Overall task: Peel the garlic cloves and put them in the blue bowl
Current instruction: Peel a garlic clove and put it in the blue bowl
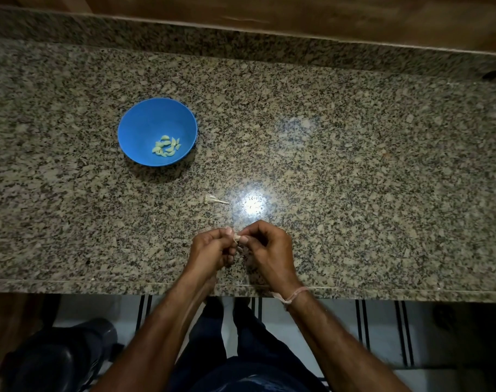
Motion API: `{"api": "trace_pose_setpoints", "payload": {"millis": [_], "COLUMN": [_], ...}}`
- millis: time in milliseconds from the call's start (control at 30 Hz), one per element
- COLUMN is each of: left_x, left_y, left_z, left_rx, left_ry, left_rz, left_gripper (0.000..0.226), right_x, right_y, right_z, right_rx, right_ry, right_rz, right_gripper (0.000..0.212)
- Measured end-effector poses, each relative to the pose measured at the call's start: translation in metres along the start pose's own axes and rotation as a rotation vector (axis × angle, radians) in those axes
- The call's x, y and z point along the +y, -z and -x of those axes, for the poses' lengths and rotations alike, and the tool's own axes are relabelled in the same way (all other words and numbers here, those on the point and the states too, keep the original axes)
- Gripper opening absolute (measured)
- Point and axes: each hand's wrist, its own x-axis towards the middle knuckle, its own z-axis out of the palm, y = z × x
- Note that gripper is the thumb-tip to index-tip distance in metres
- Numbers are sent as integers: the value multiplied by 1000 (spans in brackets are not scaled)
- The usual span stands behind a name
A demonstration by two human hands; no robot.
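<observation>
A blue bowl (145, 123) stands on the granite counter at the left of centre, with several pale peeled garlic cloves (167, 146) lying in its bottom. Near the counter's front edge my left hand (210, 250) and my right hand (265, 247) meet fingertip to fingertip. Between them they pinch a small garlic clove (237, 237), mostly hidden by the fingers, with a bit of papery skin showing.
A scrap of garlic skin and stem (214, 199) lies on the counter (354, 165) just beyond my hands. A bright light glare sits to its right. A raised granite ledge runs along the back. A dark object (60, 357) is on the floor at the lower left.
</observation>
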Motion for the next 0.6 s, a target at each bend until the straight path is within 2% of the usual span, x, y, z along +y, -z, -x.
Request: {"api": "trace_pose_setpoints", "payload": {"millis": [67,133,233,333,400,600], "left_x": [0,-2,1,5,7,8], "left_y": [1,0,-2,-3,-4,-6], "left_z": [0,1,2,8,12,16], "left_rx": [6,82,207,244,239,183], "left_ry": [-42,-188,-347,-434,-458,-402], "left_rz": [-89,-348,-600,-624,-610,-481], "left_gripper": [22,22,9,18,14,6], "right_x": [0,0,2,2,1,0], "right_y": [1,2,5,8,8,6], "right_z": [-2,-3,-3,-3,-3,-4], "right_rx": [-45,-73,-66,-37,-25,-5], "right_ry": [-80,-178,-255,-235,-202,-143], "right_rz": [-85,-206,-292,-275,-256,-202], "right_gripper": [6,6,6,6,7,9]}}
